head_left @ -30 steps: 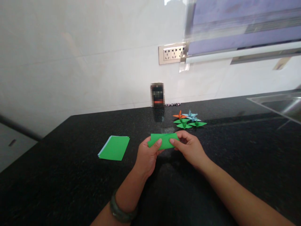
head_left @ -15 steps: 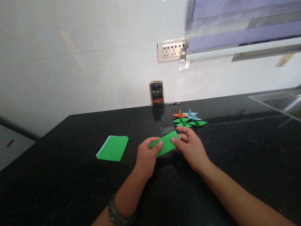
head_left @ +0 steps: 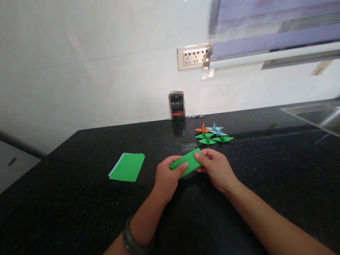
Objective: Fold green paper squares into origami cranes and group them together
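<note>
A green sheet of paper (head_left: 190, 163), folded into a rectangle, is held tilted above the dark countertop. My left hand (head_left: 167, 177) pinches its left end, thumb on top and fingers behind. At the right end my right hand (head_left: 216, 168) grips it the same way, its thumb near the upper corner. Just beyond the hands lie several folded paper cranes: green cranes (head_left: 208, 141), pale blue cranes (head_left: 219, 132) and an orange crane (head_left: 203, 129). To the left rests a stack of square paper (head_left: 127, 167), green on top with pale blue edges showing beneath.
The black speckled countertop (head_left: 79, 212) runs back to a white tiled wall (head_left: 106, 71). A blurred-out dark box (head_left: 177, 105) stands against the wall beside a beaded strand (head_left: 195, 116). A metal sink (head_left: 318, 115) is at the far right, and a socket panel (head_left: 193, 57) is above.
My right fingers, earlier spread behind the paper, have curled in against it. My left thumb has slid a little rightward over the folded paper.
</note>
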Demonstrator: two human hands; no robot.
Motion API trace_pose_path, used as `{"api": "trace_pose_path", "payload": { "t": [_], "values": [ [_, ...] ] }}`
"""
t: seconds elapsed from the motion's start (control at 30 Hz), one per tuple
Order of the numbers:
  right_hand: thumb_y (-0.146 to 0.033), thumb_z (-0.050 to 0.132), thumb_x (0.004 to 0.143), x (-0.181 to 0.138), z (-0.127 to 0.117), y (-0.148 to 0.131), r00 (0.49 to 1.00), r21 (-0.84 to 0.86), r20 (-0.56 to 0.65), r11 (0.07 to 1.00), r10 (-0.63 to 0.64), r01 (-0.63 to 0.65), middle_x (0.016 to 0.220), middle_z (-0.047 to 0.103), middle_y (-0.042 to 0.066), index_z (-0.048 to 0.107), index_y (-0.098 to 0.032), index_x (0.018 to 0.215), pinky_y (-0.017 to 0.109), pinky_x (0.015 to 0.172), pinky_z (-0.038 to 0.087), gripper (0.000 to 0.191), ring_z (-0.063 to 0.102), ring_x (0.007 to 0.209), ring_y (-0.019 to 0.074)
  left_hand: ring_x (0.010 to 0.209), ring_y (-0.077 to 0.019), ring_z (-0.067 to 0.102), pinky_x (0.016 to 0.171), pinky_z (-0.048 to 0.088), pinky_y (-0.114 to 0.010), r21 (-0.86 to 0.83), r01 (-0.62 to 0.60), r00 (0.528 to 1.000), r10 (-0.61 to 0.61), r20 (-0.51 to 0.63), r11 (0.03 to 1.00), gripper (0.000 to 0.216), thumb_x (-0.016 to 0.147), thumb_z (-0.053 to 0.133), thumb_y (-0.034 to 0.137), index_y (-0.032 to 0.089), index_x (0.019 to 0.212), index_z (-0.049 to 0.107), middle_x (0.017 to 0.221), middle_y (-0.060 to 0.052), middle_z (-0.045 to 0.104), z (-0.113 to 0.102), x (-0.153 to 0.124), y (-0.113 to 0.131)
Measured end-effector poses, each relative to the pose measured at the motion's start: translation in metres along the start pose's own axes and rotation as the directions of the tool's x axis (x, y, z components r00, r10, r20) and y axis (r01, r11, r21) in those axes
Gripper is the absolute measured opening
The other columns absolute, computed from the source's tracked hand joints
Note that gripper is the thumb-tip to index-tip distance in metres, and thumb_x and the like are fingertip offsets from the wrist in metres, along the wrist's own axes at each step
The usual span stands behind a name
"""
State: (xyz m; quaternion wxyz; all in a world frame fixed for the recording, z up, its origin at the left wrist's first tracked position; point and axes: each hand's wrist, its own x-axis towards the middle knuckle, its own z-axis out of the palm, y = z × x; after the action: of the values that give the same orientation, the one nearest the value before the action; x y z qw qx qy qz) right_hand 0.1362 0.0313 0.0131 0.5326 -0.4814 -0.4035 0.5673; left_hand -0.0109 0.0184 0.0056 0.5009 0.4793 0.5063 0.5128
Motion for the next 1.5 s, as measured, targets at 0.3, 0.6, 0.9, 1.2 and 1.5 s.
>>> {"api": "trace_pose_path", "payload": {
  "t": [0.3, 0.6, 0.9, 1.2, 1.5],
  "values": [
    [-0.043, 0.073, 0.06, 0.0004, 0.0004, 0.0009, 1.0, -0.013, -0.007, 1.0, 0.007, -0.007, 0.059, 0.06, 0.0, 0.059, -0.015, 0.067, 0.019, 0.044, 0.045, 0.032, 0.054, 0.05, 0.0093, 0.056, -0.011, 0.051, 0.056, 0.04, -0.023, 0.012, 0.009, 1.0, -0.008, -0.021, 1.0, 0.024, 0.063, 0.072, 0.034, 0.016, 0.078, 0.068, 0.064, -0.001, 0.063, -0.0004, 0.0012, -0.0023],
    [-0.044, 0.073, 0.06, -0.0001, 0.0015, 0.0007, 1.0, 0.001, -0.007, 1.0, 0.012, -0.012, 0.058, 0.059, -0.001, 0.058, -0.015, 0.066, 0.019, 0.044, 0.044, 0.033, 0.054, 0.05, 0.009, 0.058, -0.0117, 0.052, 0.056, 0.04, -0.023, 0.038, -0.003, 1.0, 0.004, -0.025, 0.999, 0.025, 0.065, 0.07, 0.035, 0.016, 0.08, 0.068, 0.067, -0.002, 0.063, -0.0015, 0.0026, -0.005],
    [-0.044, 0.071, 0.062, 0.0, 0.0014, 0.0025, 1.0, -0.007, -0.005, 1.0, 0.005, -0.005, 0.058, 0.059, -0.002, 0.058, -0.016, 0.066, 0.019, 0.044, 0.044, 0.031, 0.053, 0.05, 0.0092, 0.057, -0.0118, 0.051, 0.056, 0.039, -0.023, 0.042, 0.002, 0.999, -0.001, -0.032, 0.999, 0.024, 0.065, 0.07, 0.036, 0.016, 0.078, 0.069, 0.065, -0.002, 0.063, -0.0013, 0.0024, -0.0052],
    [-0.044, 0.071, 0.062, -0.0005, 0.0015, 0.003, 1.0, -0.001, 0.003, 1.0, -0.002, 0.002, 0.057, 0.059, -0.002, 0.059, -0.016, 0.065, 0.019, 0.043, 0.044, 0.031, 0.053, 0.049, 0.0087, 0.057, -0.0113, 0.05, 0.055, 0.038, -0.023, 0.084, 0.003, 1.0, -0.001, -0.031, 0.996, 0.025, 0.067, 0.068, 0.038, 0.016, 0.079, 0.068, 0.065, -0.001, 0.062, -0.003, 0.0027, -0.0066],
    [-0.045, 0.07, 0.064, -0.0008, 0.0011, 0.0035, 1.0, -0.011, 0.005, 1.0, 0.002, -0.002, 0.059, 0.059, -0.001, 0.058, -0.015, 0.067, 0.018, 0.043, 0.045, 0.032, 0.054, 0.052, 0.0094, 0.055, -0.0106, 0.049, 0.053, 0.037, -0.023, 0.086, 0.005, 1.0, -0.003, -0.029, 0.996, 0.026, 0.066, 0.068, 0.04, 0.015, 0.075, 0.068, 0.062, -0.001, 0.061, -0.0017, 0.003, -0.0065]
  ]
}}
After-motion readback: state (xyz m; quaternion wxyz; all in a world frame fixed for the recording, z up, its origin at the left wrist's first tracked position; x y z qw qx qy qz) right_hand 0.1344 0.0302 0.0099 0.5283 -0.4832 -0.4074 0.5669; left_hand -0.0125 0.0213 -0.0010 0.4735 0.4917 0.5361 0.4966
